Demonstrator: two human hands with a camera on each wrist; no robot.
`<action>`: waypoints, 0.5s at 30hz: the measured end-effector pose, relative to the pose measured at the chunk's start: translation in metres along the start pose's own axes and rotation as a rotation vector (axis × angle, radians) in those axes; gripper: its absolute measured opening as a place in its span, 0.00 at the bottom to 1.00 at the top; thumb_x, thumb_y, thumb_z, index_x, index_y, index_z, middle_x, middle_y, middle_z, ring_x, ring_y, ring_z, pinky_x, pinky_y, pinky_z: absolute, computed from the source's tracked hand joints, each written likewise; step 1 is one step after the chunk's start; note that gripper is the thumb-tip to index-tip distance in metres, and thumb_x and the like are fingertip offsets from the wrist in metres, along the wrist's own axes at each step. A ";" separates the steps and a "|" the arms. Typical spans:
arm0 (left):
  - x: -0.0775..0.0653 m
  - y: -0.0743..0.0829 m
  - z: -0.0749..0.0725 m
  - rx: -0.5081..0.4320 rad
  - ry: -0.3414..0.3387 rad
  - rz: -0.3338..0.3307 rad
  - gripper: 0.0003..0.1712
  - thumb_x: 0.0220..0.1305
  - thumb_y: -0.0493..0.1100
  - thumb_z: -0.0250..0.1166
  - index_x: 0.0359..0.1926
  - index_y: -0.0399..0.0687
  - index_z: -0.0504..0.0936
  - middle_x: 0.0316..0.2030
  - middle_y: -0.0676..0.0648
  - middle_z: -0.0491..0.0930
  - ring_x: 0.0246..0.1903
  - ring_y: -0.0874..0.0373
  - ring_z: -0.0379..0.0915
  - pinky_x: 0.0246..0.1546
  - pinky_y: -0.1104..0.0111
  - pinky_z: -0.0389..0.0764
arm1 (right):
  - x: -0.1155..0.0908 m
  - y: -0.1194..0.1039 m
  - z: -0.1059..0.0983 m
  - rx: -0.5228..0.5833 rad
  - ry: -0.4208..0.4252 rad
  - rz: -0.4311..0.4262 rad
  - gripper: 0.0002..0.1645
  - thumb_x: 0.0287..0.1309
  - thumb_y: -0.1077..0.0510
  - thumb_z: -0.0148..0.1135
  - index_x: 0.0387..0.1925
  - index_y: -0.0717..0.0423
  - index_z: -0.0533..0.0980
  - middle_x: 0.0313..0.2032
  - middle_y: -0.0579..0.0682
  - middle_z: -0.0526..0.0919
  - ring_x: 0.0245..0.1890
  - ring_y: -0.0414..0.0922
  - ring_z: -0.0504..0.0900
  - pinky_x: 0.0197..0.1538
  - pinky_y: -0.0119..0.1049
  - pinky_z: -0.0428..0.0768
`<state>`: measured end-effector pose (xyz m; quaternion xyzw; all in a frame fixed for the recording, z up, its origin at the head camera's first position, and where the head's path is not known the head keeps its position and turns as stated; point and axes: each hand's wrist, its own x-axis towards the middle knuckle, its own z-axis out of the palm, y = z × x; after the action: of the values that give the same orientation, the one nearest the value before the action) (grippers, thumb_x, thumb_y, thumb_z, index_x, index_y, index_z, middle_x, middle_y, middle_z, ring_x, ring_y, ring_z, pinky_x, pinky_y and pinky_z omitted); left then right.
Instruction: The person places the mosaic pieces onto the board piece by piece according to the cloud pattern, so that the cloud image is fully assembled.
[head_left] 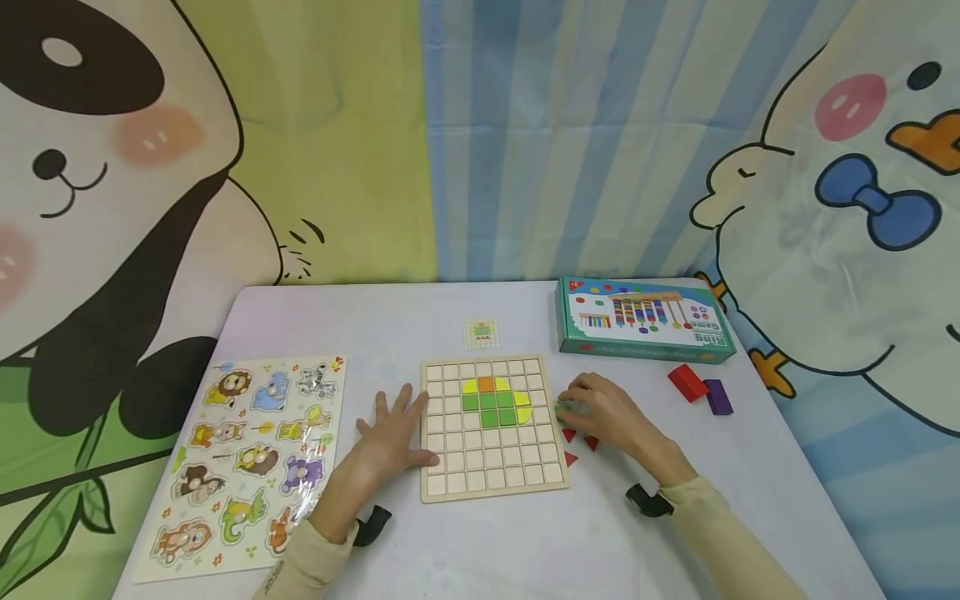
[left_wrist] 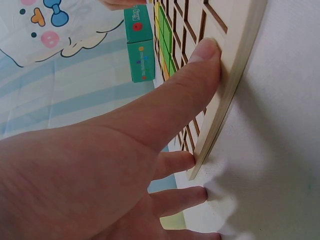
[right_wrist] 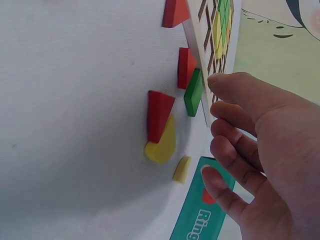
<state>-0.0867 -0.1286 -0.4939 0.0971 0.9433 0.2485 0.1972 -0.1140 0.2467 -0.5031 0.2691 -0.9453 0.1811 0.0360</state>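
A wooden grid board (head_left: 450, 442) lies mid-table, with green (head_left: 488, 417), yellow (head_left: 522, 415) and orange (head_left: 486, 384) pieces set in its upper cells. My left hand (head_left: 386, 442) spreads its fingers at the left edge; in the left wrist view the thumb (left_wrist: 200, 65) rests on the board's rim. At the right edge hovers my right hand (head_left: 607, 412), its fingers loosely bent. Nothing shows between thumb and fingertips in the right wrist view. Close to them are a green block (right_wrist: 193, 92), red triangular blocks (right_wrist: 159, 115) and yellow pieces (right_wrist: 162, 142).
Behind the board lies a small pattern card (head_left: 482, 333). A green-edged toy box (head_left: 645, 321) sits at the back right, with a red block (head_left: 687, 382) and a purple block (head_left: 718, 397) in front of it. An animal picture board (head_left: 247, 467) covers the left side.
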 end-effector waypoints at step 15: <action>0.000 0.000 0.000 0.021 0.011 0.007 0.59 0.52 0.54 0.78 0.79 0.43 0.56 0.79 0.32 0.45 0.74 0.20 0.31 0.59 0.17 0.44 | -0.011 0.005 0.000 -0.004 -0.052 0.046 0.18 0.50 0.51 0.80 0.44 0.51 0.88 0.41 0.45 0.82 0.39 0.38 0.77 0.45 0.37 0.85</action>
<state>-0.0871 -0.1286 -0.4936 0.1009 0.9466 0.2399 0.1902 -0.1070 0.2561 -0.5070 0.2519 -0.9521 0.1731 0.0077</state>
